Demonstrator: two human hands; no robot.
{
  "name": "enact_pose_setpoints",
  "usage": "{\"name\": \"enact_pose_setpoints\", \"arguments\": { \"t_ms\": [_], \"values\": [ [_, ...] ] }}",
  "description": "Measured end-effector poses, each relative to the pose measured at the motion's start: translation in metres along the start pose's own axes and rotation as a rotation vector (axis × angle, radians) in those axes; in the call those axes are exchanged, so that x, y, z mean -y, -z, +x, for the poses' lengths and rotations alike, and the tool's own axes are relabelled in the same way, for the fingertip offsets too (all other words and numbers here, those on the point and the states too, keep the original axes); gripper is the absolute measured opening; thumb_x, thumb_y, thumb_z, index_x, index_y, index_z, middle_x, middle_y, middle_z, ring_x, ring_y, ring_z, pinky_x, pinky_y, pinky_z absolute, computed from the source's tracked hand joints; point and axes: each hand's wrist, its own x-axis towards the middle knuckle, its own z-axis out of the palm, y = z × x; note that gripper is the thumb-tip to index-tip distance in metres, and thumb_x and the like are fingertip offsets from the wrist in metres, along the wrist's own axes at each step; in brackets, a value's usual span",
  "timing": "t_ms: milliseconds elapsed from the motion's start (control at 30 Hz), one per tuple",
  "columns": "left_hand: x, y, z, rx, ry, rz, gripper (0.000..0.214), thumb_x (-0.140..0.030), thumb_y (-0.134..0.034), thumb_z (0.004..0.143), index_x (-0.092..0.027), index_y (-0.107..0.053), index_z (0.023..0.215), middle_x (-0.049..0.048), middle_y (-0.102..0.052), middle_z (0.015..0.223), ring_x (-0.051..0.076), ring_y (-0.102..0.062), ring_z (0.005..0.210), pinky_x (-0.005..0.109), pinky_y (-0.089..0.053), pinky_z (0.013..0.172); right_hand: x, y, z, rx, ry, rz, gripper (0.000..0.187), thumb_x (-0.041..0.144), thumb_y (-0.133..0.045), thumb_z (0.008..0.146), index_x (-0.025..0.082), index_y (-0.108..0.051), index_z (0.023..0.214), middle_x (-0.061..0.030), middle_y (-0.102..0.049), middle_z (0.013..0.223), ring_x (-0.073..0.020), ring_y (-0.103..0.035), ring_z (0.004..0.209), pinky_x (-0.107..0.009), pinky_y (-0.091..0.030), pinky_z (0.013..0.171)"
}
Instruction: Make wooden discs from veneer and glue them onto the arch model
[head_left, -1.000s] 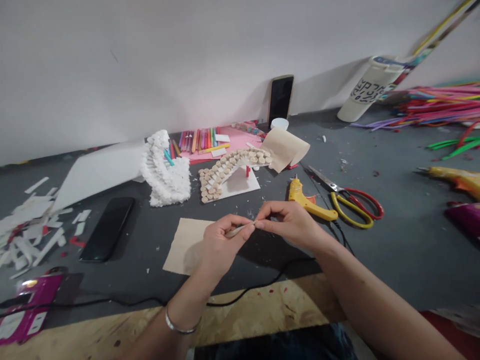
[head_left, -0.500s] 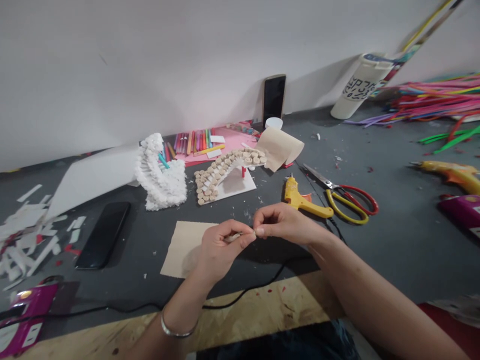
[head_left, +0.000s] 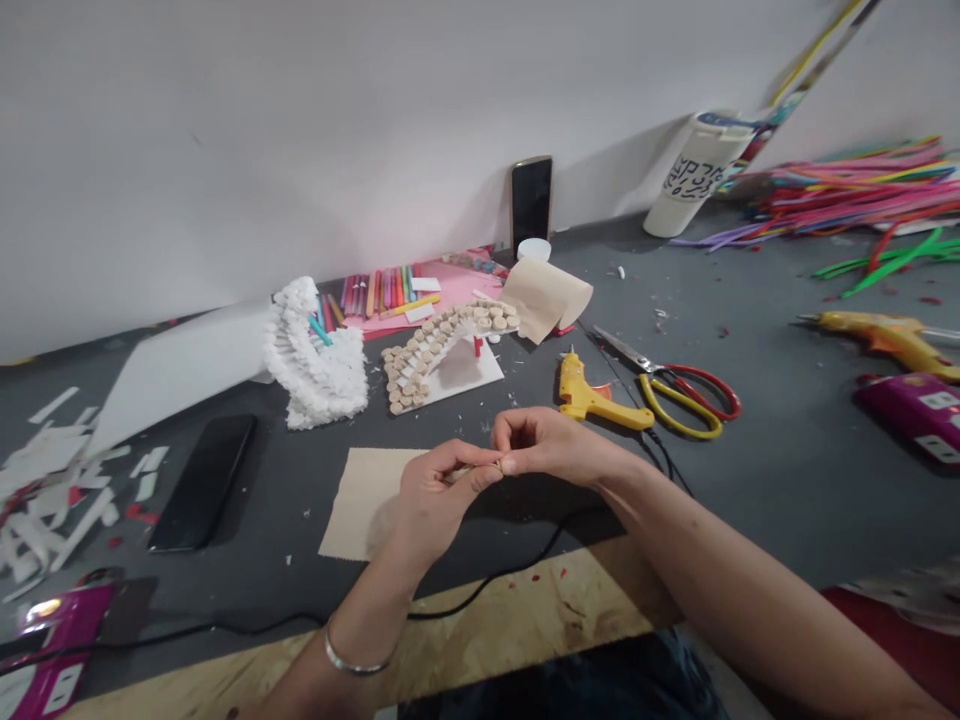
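My left hand [head_left: 439,495] is closed in a pinch on a small beige piece [head_left: 466,469], which looks rolled or folded and is mostly covered by the fingers. At the tip of that piece, my right hand [head_left: 546,442] pinches its end with thumb and forefinger. Both hands meet just above the dark table. Under the left hand lies a flat beige sheet [head_left: 364,500] with a zigzag-cut edge. Beyond them stands a small arched model [head_left: 450,340] covered with beige rolled discs on a white base. Left of it is a fluffy white model [head_left: 322,370].
A yellow glue gun [head_left: 592,400] and scissors [head_left: 686,400] lie right of the hands; a black cable [head_left: 510,575] runs in front. A phone [head_left: 206,480] and white scraps [head_left: 56,490] are at left. Behind are a curled beige sheet [head_left: 544,300], an upright phone [head_left: 531,205] and a tumbler [head_left: 690,175].
The view has shifted slightly, so most things sit a little further left. Both hands keep their pinch on the beige piece, with only slight finger movement.
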Motion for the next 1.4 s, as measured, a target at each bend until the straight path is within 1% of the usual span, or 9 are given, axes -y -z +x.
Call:
{"name": "enact_pose_setpoints", "arguments": {
  "t_ms": [133, 300, 600, 767, 1000, 1100, 1233, 1333, 1400],
  "values": [
    [0.004, 0.001, 0.003, -0.1, 0.033, 0.071, 0.021, -0.039, -0.073, 0.073, -0.018, -0.072, 0.072, 0.0009, -0.068, 0.065, 0.011, -0.055, 0.058, 0.022, -0.043, 0.054, -0.003, -0.01, 0.004, -0.191, 0.049, -0.027, 0.034, 0.045, -0.078, 0.07, 0.016, -0.062, 0.074, 0.0031, -0.058, 0.066, -0.0087, -0.048, 0.06, -0.022, -0.037, 0.058],
    [0.015, 0.002, 0.005, -0.158, 0.088, 0.014, 0.027, -0.044, -0.072, 0.075, -0.017, -0.067, 0.076, -0.0015, -0.064, 0.066, 0.01, -0.051, 0.06, 0.021, -0.041, 0.057, -0.003, -0.02, 0.004, -0.367, 0.13, -0.277, 0.017, 0.036, -0.067, 0.079, 0.019, -0.069, 0.081, -0.001, -0.068, 0.076, -0.0134, -0.058, 0.07, -0.026, -0.045, 0.067],
    [0.019, 0.001, 0.008, -0.142, 0.126, -0.048, 0.027, -0.042, -0.072, 0.075, -0.017, -0.064, 0.069, -0.0041, -0.056, 0.061, 0.01, -0.047, 0.06, 0.02, -0.038, 0.058, -0.002, -0.02, 0.004, -0.383, 0.104, -0.4, 0.014, 0.033, -0.065, 0.079, 0.021, -0.071, 0.082, -0.0007, -0.07, 0.078, -0.014, -0.061, 0.071, -0.026, -0.047, 0.067],
    [0.019, 0.002, 0.004, -0.081, 0.125, -0.037, 0.027, -0.044, -0.068, 0.08, -0.017, -0.067, 0.081, -0.0026, -0.061, 0.067, 0.009, -0.047, 0.06, 0.02, -0.037, 0.056, -0.008, -0.017, 0.006, -0.387, 0.109, -0.356, 0.013, 0.031, -0.063, 0.079, 0.019, -0.068, 0.081, 0.0007, -0.065, 0.072, -0.0117, -0.055, 0.064, -0.024, -0.044, 0.062],
    [0.013, 0.004, 0.005, -0.05, 0.055, -0.051, 0.024, -0.042, -0.069, 0.079, -0.018, -0.068, 0.082, -0.0001, -0.065, 0.074, 0.012, -0.055, 0.068, 0.021, -0.044, 0.062, 0.001, -0.015, 0.005, -0.192, 0.072, 0.061, 0.024, 0.039, -0.07, 0.076, 0.016, -0.062, 0.075, 0.0032, -0.055, 0.063, -0.0084, -0.047, 0.058, -0.022, -0.038, 0.056],
    [0.012, 0.005, 0.006, -0.005, 0.033, -0.114, 0.022, -0.041, -0.072, 0.077, -0.019, -0.067, 0.08, 0.0, -0.064, 0.075, 0.013, -0.058, 0.071, 0.022, -0.046, 0.066, 0.002, -0.014, 0.004, -0.081, -0.001, 0.22, 0.029, 0.041, -0.076, 0.072, 0.015, -0.062, 0.074, 0.0035, -0.054, 0.062, -0.0076, -0.046, 0.057, -0.021, -0.036, 0.055],
    [0.013, 0.008, 0.006, 0.109, 0.039, -0.167, 0.023, -0.037, -0.075, 0.076, -0.022, -0.072, 0.094, 0.0017, -0.064, 0.084, 0.013, -0.058, 0.076, 0.024, -0.047, 0.069, -0.002, -0.011, 0.003, 0.108, -0.132, 0.469, 0.03, 0.036, -0.082, 0.067, 0.013, -0.064, 0.073, 0.0037, -0.056, 0.063, -0.0058, -0.048, 0.055, -0.021, -0.038, 0.058],
    [0.012, 0.009, 0.006, 0.204, 0.002, -0.158, 0.018, -0.033, -0.074, 0.078, -0.024, -0.076, 0.094, 0.0018, -0.06, 0.08, 0.013, -0.057, 0.075, 0.025, -0.046, 0.07, -0.003, -0.009, 0.002, 0.226, -0.191, 0.555, 0.028, 0.032, -0.083, 0.067, 0.011, -0.066, 0.073, 0.0035, -0.057, 0.061, -0.0047, -0.047, 0.053, -0.021, -0.038, 0.057],
    [0.011, 0.01, 0.005, 0.2, -0.025, -0.152, 0.012, -0.031, -0.074, 0.078, -0.024, -0.078, 0.088, 0.0013, -0.058, 0.076, 0.012, -0.056, 0.072, 0.024, -0.044, 0.067, -0.002, -0.009, 0.001, 0.253, -0.2, 0.568, 0.027, 0.032, -0.083, 0.067, 0.011, -0.067, 0.072, 0.0034, -0.058, 0.06, -0.0048, -0.048, 0.053, -0.021, -0.038, 0.057]
  ]
}}
